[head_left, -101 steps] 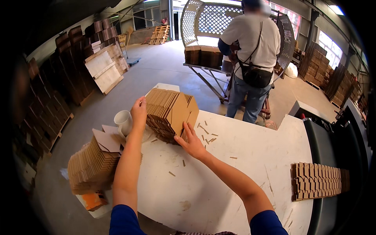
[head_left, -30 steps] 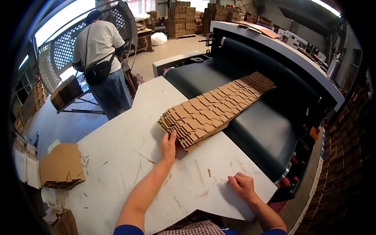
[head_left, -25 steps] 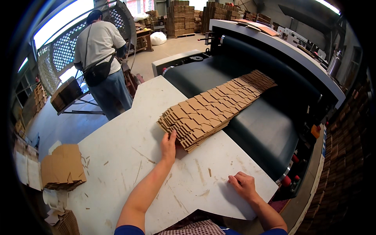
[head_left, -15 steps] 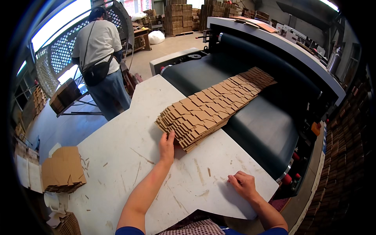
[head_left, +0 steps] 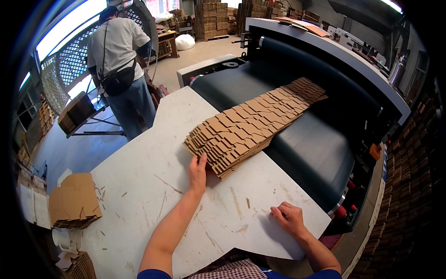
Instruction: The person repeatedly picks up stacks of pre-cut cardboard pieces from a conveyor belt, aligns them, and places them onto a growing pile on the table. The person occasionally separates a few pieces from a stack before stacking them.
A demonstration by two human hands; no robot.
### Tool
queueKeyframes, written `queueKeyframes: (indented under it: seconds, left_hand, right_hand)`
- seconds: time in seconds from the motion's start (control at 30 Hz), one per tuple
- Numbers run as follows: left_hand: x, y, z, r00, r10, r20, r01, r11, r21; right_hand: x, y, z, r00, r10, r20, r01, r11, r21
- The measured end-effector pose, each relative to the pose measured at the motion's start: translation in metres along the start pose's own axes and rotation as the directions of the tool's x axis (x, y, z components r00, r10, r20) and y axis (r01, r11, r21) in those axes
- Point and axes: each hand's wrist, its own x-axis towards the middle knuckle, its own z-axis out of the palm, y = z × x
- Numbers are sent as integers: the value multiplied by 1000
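A long fanned stack of die-cut brown cardboard pieces (head_left: pixel 251 123) lies aslant, its near end on the white tabletop (head_left: pixel 139 186) and its far end on the dark belt of a machine (head_left: pixel 311 151). My left hand (head_left: pixel 198 174) rests against the stack's near left end, thumb and fingers stretched out and apart; some fingertips are partly hidden at the cardboard edges. Over the front right of the tabletop is my right hand (head_left: pixel 289 218), its fingers curled into a loose fist with nothing visible in it.
At the left edge sits a smaller cardboard stack (head_left: pixel 74 197), with tape rolls (head_left: pixel 61 238) below. Cardboard scraps lie about the tabletop. A co-worker (head_left: pixel 121 60) stands beyond the far left edge. A dark roller (head_left: pixel 320 74) spans the machine; piled cardboard (head_left: pixel 404 195) lines the right.
The co-worker has shifted slightly, with the right arm now farther out. Both my hands and the fanned cardboard stack look nearly unchanged.
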Motion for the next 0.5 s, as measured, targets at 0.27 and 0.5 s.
queueKeyframes:
  seconds: [0.27,0.5]
  left_hand:
    - [5,-5,2,995,-92,40,90,995,38]
    - [5,-6,11,999,-38,-20,39,997,65]
  right_hand:
    - [3,5,-7,1000,-3,-2,3,1000,6]
    - [7,8,-15,1000,-7,-1,8,1000,3]
